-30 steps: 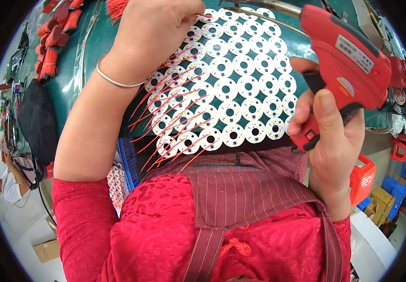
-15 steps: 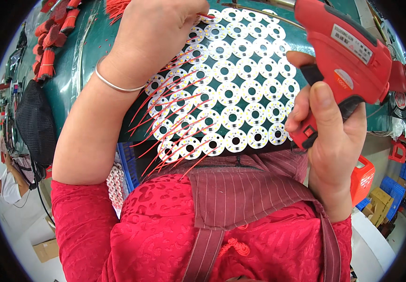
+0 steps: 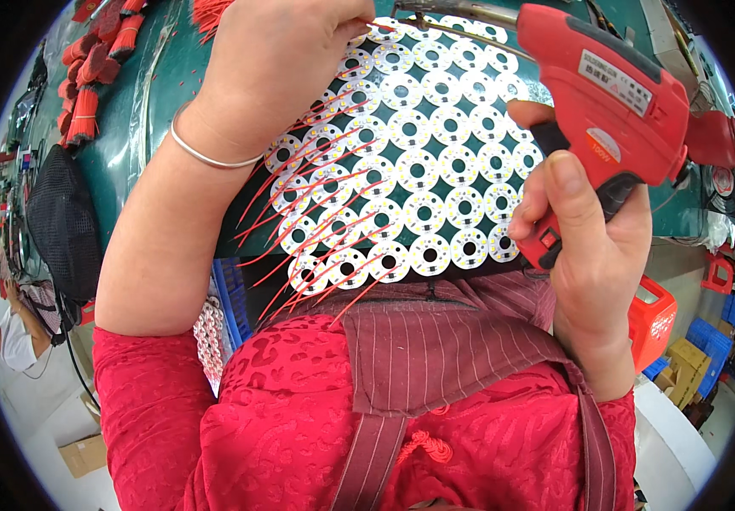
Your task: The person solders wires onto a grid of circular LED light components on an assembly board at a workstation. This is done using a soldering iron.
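Centrally, white discs [image 3: 403, 170]: set edge to edge in rows on a green table [image 3: 178, 83], the nearest row placed close to a striped apron [image 3: 461, 341].
Left hand [image 3: 287, 64]: held narrow over the far left corner of the white discs, a red wire end [image 3: 380, 27] being pinched at its fingertips; the grip itself is partly hidden.
Right hand [image 3: 593, 230]: wrapped around the handle of a red soldering gun [image 3: 614, 94], just right of the white discs.
Metal tip: pointed leftward above the farthest row of the white discs, near the red wire end; whether anything is touched cannot be told.
Red wires [image 3: 363, 295]: spread over the left columns of the white discs, their ends trailed past the left and near edges.
Wire bundles [image 3: 83, 117]: piled well to the left of the white discs, beyond the left forearm.
Black mesh object [image 3: 63, 230]: seen left of the white discs, below the wire bundles.
Red stool [image 3: 652, 330]: placed right of the white discs, lower down.
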Motion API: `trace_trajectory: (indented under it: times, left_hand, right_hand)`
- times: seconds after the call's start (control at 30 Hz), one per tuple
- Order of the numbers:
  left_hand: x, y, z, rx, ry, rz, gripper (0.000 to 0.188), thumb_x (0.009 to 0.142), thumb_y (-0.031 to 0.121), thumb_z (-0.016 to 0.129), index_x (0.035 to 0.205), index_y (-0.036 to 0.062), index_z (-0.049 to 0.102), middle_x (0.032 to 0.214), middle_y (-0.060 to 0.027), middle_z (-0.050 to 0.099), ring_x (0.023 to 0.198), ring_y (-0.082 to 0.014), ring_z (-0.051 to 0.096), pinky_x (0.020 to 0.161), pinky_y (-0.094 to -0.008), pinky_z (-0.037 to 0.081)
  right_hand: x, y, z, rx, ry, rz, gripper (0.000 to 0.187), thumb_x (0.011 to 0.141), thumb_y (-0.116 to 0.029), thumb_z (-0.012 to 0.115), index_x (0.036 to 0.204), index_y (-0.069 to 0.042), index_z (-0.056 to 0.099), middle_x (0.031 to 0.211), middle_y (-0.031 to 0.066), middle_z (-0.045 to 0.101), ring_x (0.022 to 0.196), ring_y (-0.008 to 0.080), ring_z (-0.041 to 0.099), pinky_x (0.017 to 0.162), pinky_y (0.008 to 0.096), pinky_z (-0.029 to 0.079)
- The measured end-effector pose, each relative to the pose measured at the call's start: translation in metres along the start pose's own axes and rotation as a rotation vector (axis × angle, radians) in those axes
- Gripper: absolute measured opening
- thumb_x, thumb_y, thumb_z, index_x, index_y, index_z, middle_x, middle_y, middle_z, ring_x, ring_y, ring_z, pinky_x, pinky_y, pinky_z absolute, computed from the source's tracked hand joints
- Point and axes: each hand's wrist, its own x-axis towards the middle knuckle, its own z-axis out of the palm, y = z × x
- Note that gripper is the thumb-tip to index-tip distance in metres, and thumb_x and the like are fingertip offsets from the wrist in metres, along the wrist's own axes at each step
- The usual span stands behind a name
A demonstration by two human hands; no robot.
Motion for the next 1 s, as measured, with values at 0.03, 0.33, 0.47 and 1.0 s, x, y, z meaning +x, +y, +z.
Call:
trace_trajectory:
  times: [0.03, 0.33, 0.47, 1.0]
  left_hand:
    - [0.001, -0.001, 0.001, -0.045, 0.038, 0.014, 0.001, 0.076, 0.008, 0.069, 0.077, 0.0081, 0.068, 0.071, -0.0099, 0.057, 0.070, -0.0311, 0.060, 0.063, -0.0398, 0.049]
    - [0.003, 0.000, 0.000, -0.112, -0.063, -0.030, 0.003, 0.077, 0.006, 0.068, 0.079, 0.0069, 0.070, 0.073, -0.0108, 0.059, 0.073, -0.0314, 0.061, 0.066, -0.0388, 0.050]
    - [0.001, -0.007, 0.005, -0.174, -0.063, -0.027, 0.004, 0.077, 0.007, 0.068, 0.079, 0.0064, 0.072, 0.074, -0.0114, 0.060, 0.074, -0.0314, 0.062, 0.067, -0.0385, 0.051]
    - [0.004, -0.004, 0.003, -0.159, -0.083, -0.031, 0.003, 0.076, 0.009, 0.071, 0.077, 0.0067, 0.072, 0.074, -0.0121, 0.061, 0.073, -0.0317, 0.062, 0.067, -0.0385, 0.051]
  right_hand:
    - [0.000, 0.000, 0.000, 0.000, -0.004, -0.006, 0.031, 0.098, -0.017, 0.055, 0.121, 0.005, 0.053, 0.113, 0.0194, 0.065, 0.058, 0.0089, 0.055, 0.052, 0.0229, 0.048]
    - [-0.001, -0.003, 0.003, 0.006, 0.011, 0.020, 0.027, 0.098, -0.013, 0.053, 0.119, 0.005, 0.052, 0.114, 0.0212, 0.065, 0.058, 0.0089, 0.054, 0.055, 0.0229, 0.047]
    - [-0.002, -0.002, 0.002, -0.009, 0.004, 0.029, 0.028, 0.098, -0.013, 0.053, 0.120, 0.005, 0.052, 0.114, 0.0215, 0.065, 0.058, 0.0092, 0.055, 0.054, 0.0229, 0.047]
    - [0.001, 0.002, 0.001, -0.045, -0.023, 0.039, 0.024, 0.098, -0.015, 0.057, 0.113, 0.004, 0.054, 0.108, 0.0151, 0.065, 0.062, 0.0067, 0.051, 0.055, 0.0239, 0.049]
